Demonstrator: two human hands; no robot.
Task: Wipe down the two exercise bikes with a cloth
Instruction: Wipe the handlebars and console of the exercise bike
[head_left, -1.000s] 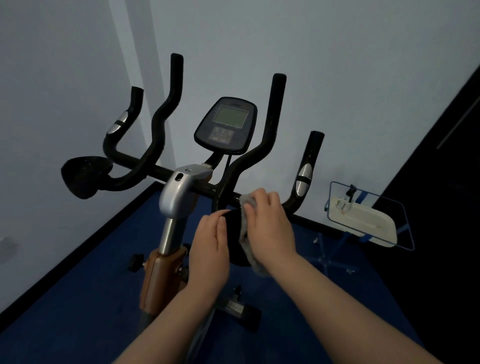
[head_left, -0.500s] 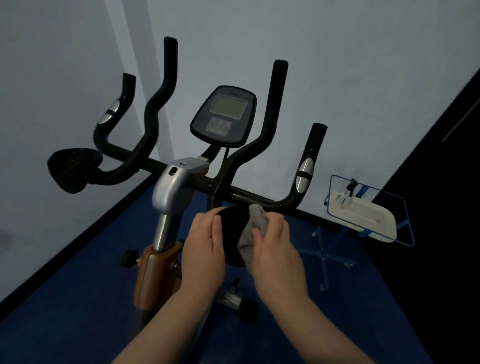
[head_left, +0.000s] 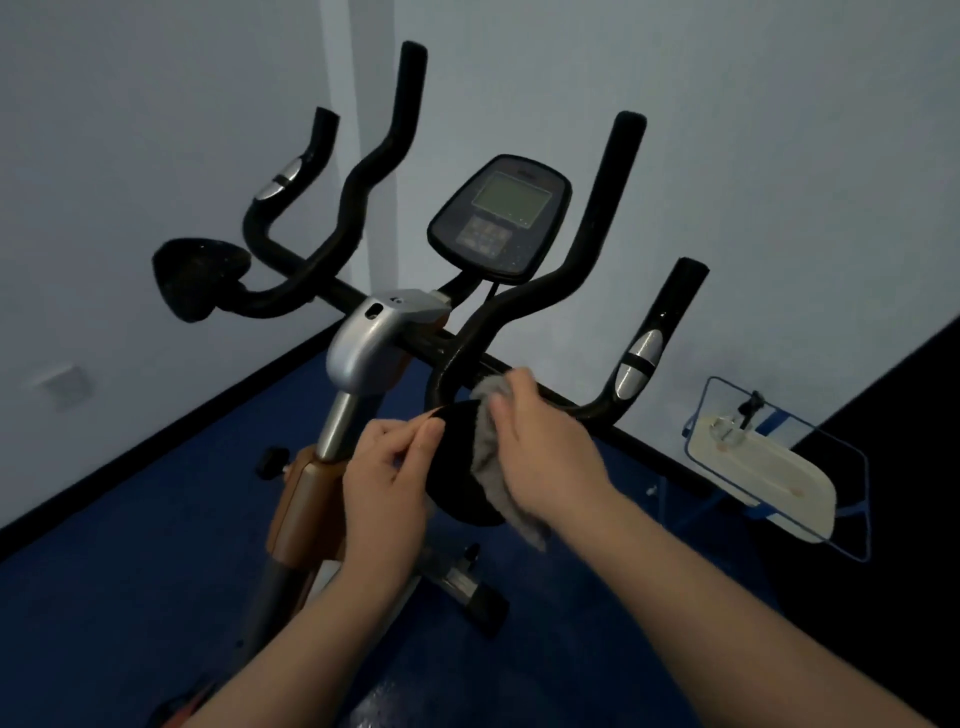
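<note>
Bike (head_left: 363, 338) stands against the corner walls; only one bike is in view. Left hand (head_left: 387, 483) pinches the near-right black elbow pad (head_left: 457, 467) by its edge, apparently steadying it. Right hand (head_left: 545, 447), fingers curled, presses the grey cloth (head_left: 491, 457) onto the pad face, wrist angled downward.

R hand (head_left: 545, 457) w/ cloth (head_left: 491, 462) on pad (head_left: 457, 467)
</note>
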